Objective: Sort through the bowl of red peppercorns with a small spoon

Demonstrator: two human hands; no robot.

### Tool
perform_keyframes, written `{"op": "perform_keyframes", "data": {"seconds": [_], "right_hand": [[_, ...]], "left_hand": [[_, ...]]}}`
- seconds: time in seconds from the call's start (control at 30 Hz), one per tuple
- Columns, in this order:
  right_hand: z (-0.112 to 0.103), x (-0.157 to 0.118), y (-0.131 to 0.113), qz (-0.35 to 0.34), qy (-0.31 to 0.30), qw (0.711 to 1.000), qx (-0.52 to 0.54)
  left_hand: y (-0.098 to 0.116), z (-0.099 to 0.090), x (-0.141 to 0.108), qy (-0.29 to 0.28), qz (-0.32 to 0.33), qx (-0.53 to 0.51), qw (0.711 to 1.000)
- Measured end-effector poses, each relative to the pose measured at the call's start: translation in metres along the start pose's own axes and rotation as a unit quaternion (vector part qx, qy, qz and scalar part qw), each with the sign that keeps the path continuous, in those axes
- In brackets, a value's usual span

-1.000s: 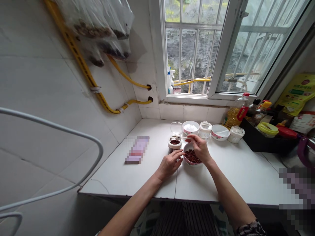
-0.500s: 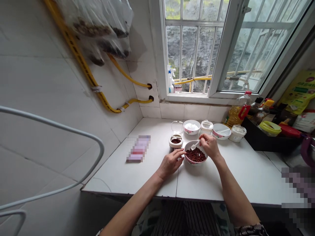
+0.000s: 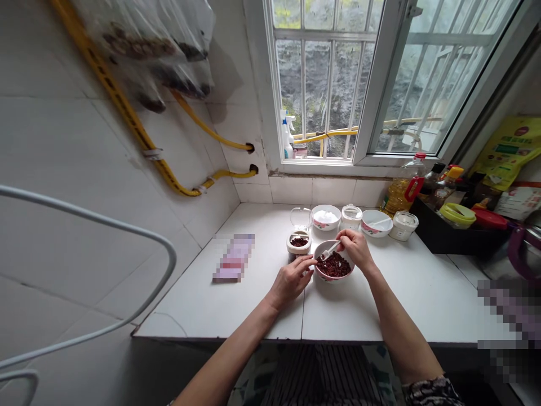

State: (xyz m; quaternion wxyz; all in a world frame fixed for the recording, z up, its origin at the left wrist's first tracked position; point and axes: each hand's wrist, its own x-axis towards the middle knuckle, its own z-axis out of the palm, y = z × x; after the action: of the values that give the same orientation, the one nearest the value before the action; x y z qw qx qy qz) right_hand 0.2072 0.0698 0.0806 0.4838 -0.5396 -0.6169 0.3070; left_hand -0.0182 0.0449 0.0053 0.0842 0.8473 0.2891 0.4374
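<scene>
A white bowl with a pink pattern holds dark red-brown dried bits, perhaps Sichuan peppercorns. My left hand grips the bowl's left rim with its fingertips. Pinched in my right hand is the handle of a small white spoon, its scoop low over the bowl's left side. Beside the bowl, left of it, stands a spice jar with its clear lid flipped up; similar dark bits fill its top. My left fingers partly cover the jar's lower part.
Behind stand a bowl of white powder, a lidded jar, a bowl with a white spoon and another jar. An oil bottle and a black condiment box are at right. A blurred purple packet lies left.
The spoon's scoop has shifted left within the bowl, toward my left fingertips, and my right hand moved slightly with it. My left hand stays at the rim. The whole view has shifted a little.
</scene>
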Motion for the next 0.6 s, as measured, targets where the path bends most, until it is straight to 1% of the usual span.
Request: {"op": "perform_keyframes", "data": {"seconds": [0.1,0.2,0.4,0.6], "right_hand": [[0.0012,0.0001,-0.0001,0.003,0.008,1.0,-0.005],[0.003,-0.0012,-0.0003,-0.009,0.014,0.999,-0.041],[0.0037,-0.0025,-0.0003,-0.097,0.01,0.984,-0.147],[0.0047,-0.002,0.0029,-0.103,0.011,0.98,-0.17]], "left_hand": [[0.0001,0.0003,-0.0001,0.0,0.001,0.001,1.0],[0.0003,0.0004,0.0,0.002,0.001,0.002,1.0],[0.0013,-0.0006,0.001,0.006,0.008,0.006,1.0],[0.0008,0.0001,0.0011,0.006,0.006,0.006,1.0]]}}
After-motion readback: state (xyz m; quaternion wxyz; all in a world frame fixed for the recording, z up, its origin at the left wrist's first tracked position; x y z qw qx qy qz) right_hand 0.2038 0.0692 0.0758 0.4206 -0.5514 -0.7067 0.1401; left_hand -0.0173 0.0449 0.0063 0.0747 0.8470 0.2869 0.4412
